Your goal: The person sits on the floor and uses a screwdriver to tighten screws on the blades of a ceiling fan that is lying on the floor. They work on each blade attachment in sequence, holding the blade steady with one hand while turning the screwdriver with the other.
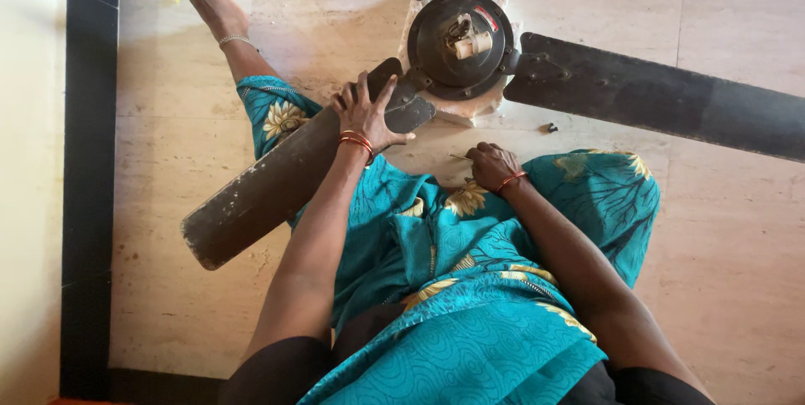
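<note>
Head view: the fan (459, 40) lies on the floor (721, 229) on a pale pad (470, 109), hub up. The left hand (366, 116) presses flat on the left blade (277, 179) near its root, fingers (362, 89) spread. The right hand (493, 164) rests closed on the teal cloth (470, 304), pinching a thin metal pin (459, 156); its exact kind cannot be told. Risk: uneven pressure on the blade may tilt the hub off the pad. The small dark screw (551, 127) lying loose just beyond the right hand may roll away.
</note>
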